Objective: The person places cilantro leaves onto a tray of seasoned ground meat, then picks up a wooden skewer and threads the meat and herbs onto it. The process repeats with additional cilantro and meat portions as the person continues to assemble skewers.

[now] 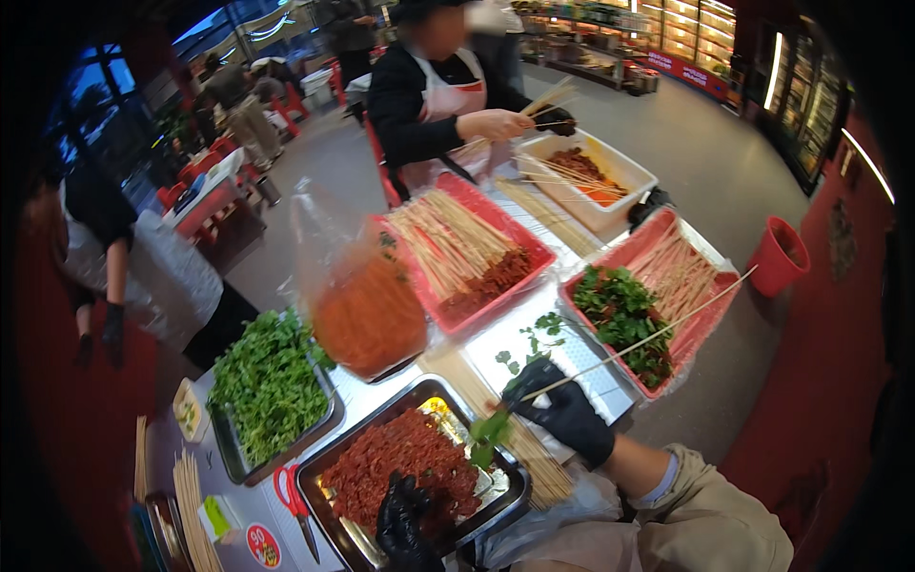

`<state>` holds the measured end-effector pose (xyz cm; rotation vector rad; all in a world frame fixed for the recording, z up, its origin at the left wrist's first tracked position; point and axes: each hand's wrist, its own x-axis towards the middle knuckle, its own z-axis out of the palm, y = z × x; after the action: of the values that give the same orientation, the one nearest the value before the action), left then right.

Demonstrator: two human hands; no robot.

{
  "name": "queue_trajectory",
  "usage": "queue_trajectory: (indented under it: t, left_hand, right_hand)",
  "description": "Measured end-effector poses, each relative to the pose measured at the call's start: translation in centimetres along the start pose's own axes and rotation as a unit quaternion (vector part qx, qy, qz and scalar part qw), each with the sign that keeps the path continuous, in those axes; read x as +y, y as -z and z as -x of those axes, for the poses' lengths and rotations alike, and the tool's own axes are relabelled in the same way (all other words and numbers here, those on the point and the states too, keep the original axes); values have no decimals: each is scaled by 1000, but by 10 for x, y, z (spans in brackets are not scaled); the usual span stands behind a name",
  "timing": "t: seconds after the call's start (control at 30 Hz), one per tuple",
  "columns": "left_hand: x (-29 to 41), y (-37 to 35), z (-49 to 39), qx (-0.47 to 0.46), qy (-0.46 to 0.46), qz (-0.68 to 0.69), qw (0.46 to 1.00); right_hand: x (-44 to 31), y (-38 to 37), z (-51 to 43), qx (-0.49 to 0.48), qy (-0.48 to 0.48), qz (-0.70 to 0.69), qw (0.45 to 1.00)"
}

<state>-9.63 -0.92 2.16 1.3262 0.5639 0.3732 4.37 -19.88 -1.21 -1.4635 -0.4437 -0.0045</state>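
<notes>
My right hand, in a black glove, grips a bamboo skewer that slants up to the right, with cilantro sprigs by its fingers. My left hand, also gloved in black, is over the near edge of the chopped red meat in a metal tray; its fingers are partly bent and whether they hold meat is unclear. Loose skewers lie beside that tray. Green cilantro fills another metal tray to the left.
Red-handled scissors lie left of the meat tray. Beyond stand a plastic bag of orange-red food, a red tray of meat skewers, a red tray of cilantro-topped skewers and a white tub. A co-worker holds skewers across the table; another person stands left.
</notes>
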Motion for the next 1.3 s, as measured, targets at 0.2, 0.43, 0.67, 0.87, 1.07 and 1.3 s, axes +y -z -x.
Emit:
queue_trajectory:
  t: [0.2, 0.43, 0.67, 0.87, 1.07, 1.3]
  left_hand:
    - [-44, 43, -22, -77, -86, -55, 992]
    - [-34, 34, -25, -104, -168, -62, 978]
    - [5, 9, -9, -23, 19, -56, 998]
    - [6, 9, -6, -23, 0, -46, 999]
    - [-22, 33, -22, 43, -5, 14, 999]
    - [-21, 46, -20, 25, -20, 58, 998]
  right_hand:
    - [-48, 136, 15, 226, -129, 85, 962]
    - [-42, 203, 30, 261, -212, 167, 927]
    - [7, 231, 45, 292, -261, 215, 895]
    - [19, 231, 41, 350, -253, 374, 821]
    - [17, 224, 46, 377, -38, 536, 754]
    - [-2, 128, 28, 275, 51, 291, 915]
